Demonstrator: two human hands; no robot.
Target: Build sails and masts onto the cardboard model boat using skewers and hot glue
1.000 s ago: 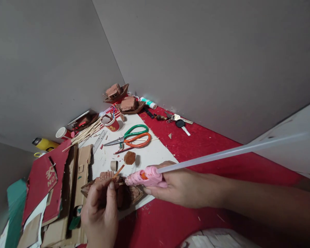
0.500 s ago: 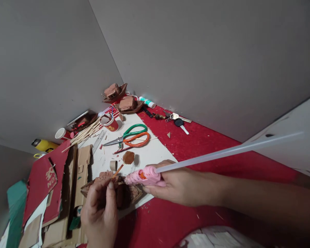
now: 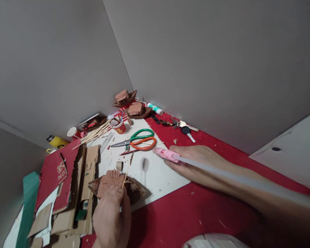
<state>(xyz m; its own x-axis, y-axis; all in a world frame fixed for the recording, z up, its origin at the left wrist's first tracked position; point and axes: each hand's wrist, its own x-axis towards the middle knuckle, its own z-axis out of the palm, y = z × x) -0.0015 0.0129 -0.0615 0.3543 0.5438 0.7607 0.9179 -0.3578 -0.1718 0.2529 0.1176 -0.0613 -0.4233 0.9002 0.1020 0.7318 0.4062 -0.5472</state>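
Observation:
My left hand pinches a thin wooden stick over the brown model boat. At the stick's upper end is a narrow brown piece, seen nearly edge-on. The hand hides part of the boat's near side. My right hand is closed around a pink hot glue gun, its nozzle pointing left near the scissors. A long clear glue stick trails from the gun's back over my right forearm.
Green-and-orange scissors lie on white paper. Cardboard pieces are stacked left. Behind stand a red paper cup, skewers and two finished-looking boats. Keys lie by the wall.
My right hand has drawn the glue gun away from the stick, up and right. My left hand has turned over and moved lower, tilting the stick more upright. The view has shifted.

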